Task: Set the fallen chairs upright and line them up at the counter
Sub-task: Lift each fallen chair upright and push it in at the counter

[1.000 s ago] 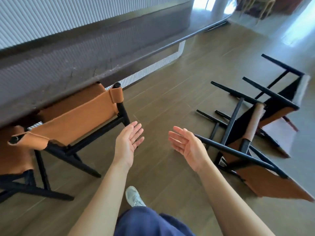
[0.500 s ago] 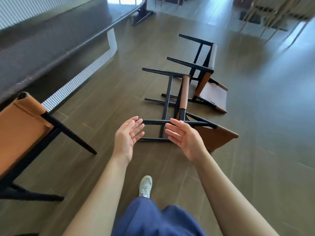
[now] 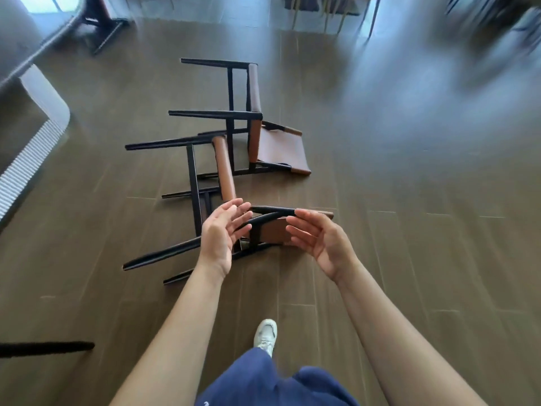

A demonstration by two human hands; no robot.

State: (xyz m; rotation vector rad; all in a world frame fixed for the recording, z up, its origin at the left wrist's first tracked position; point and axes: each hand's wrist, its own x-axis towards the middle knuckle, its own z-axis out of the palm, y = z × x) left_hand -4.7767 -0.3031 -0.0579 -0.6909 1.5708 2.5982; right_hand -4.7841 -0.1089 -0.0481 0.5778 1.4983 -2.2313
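Two black-framed chairs with tan leather lie on their sides on the wood floor. The near fallen chair has its legs pointing left and its seat just below my hands. The far fallen chair lies right behind it, touching it. My left hand and my right hand hover over the near chair with palms facing each other and fingers relaxed, holding nothing. Whether the fingertips touch the frame cannot be told.
The counter's edge and its ribbed white base run along the far left. A black leg of an upright chair pokes in at the lower left. Blurred furniture stands at the back. My shoe is on the floor below.
My view has swung right, away from the upright chairs at the counter. I have stepped closer to the fallen chairs, and both hands now hover over the near one.
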